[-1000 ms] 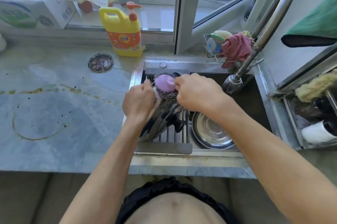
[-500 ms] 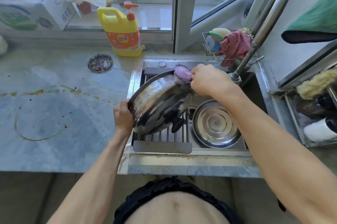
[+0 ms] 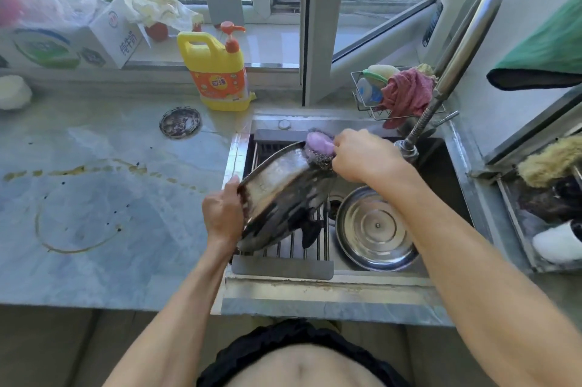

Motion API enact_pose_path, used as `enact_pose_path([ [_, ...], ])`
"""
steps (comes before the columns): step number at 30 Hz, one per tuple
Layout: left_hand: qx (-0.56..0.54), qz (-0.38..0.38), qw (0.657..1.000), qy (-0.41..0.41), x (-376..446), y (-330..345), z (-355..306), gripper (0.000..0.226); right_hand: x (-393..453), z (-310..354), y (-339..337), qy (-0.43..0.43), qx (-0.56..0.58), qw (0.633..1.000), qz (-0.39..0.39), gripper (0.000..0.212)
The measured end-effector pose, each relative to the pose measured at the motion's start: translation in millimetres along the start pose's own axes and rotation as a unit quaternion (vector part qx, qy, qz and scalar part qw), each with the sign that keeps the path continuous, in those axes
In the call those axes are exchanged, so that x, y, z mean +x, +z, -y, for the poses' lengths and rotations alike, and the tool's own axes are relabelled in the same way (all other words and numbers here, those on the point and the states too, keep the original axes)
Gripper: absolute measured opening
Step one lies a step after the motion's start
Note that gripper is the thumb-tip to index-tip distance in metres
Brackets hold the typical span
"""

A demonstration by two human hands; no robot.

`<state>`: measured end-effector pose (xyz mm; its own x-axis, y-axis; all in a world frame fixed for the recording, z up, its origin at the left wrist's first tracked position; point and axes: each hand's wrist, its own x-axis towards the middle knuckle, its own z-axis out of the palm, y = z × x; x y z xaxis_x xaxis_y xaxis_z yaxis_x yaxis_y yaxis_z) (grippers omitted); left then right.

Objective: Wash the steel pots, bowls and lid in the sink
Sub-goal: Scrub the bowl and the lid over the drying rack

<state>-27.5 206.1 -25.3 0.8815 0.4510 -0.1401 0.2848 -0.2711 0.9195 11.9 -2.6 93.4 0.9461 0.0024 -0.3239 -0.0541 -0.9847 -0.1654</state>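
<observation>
pot (image 3: 280, 194) gripped by left hand (image 3: 222, 213); right hand (image 3: 362, 155) presses scrubber (image 3: 319, 145); box (image 3: 104, 37) label blurred.

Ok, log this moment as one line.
left hand holds tilted pot | right hand scrubs rim with scourer | lid in sink
</observation>
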Motion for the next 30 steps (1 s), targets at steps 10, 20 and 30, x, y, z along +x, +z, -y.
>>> enact_pose_path([
  [10,0.168,0.039,0.984,0.038,12.2,8.2,-45.2,0.048,-11.1,11.3,9.2,-0.058,0.01,0.998,-0.029,0.016],
  [20,-0.042,0.007,0.999,0.006,4.1,8.7,-3.8,0.058,-14.8,1.5,11.7,-0.054,0.027,0.998,-0.027,0.018],
  [30,0.153,-0.015,0.988,0.028,3.3,31.7,-59.7,0.054,-13.1,30.6,18.1,-0.108,0.01,0.994,-0.031,0.023],
])
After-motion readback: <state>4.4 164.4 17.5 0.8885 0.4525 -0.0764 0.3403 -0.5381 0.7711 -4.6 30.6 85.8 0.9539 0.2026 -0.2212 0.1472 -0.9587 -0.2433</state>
